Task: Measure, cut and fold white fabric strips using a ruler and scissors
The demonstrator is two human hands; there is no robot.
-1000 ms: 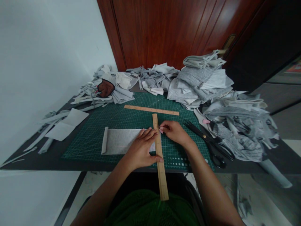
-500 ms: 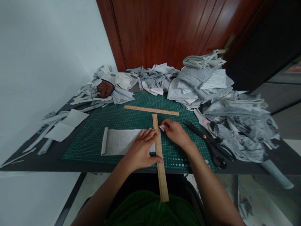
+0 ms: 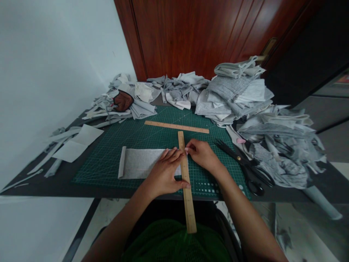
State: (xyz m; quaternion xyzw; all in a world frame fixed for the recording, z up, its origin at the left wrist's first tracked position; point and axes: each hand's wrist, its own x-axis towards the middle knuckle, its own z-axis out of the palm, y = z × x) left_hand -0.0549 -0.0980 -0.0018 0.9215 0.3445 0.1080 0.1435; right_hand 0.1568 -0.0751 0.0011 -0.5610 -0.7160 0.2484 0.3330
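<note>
A strip of grey cloth [image 3: 143, 163] lies across the green cutting mat [image 3: 109, 145], its left end folded or rolled over. Across its right end runs a wooden ruler [image 3: 188, 203], which sticks out past the table's front edge. My left hand [image 3: 166, 173] lies flat with fingers and thumb spread, pressing on the cloth and the ruler. My right hand [image 3: 200, 153] pinches a small pink piece of tailor's chalk [image 3: 186, 150] at the ruler's right side, by the cloth's upper edge. Most of the chalk is hidden by the fingers.
A second wooden ruler [image 3: 177, 126] lies farther back on the mat. Black scissors [image 3: 240, 160] rest to the right, near another pink piece [image 3: 240, 141]. Heaps of grey cloth [image 3: 231, 91] line the back and right; scraps [image 3: 79, 142] lie at left.
My right hand has moved slightly left and brought the chalk against the ruler's edge. My left hand and the ruler stay in place on the cloth.
</note>
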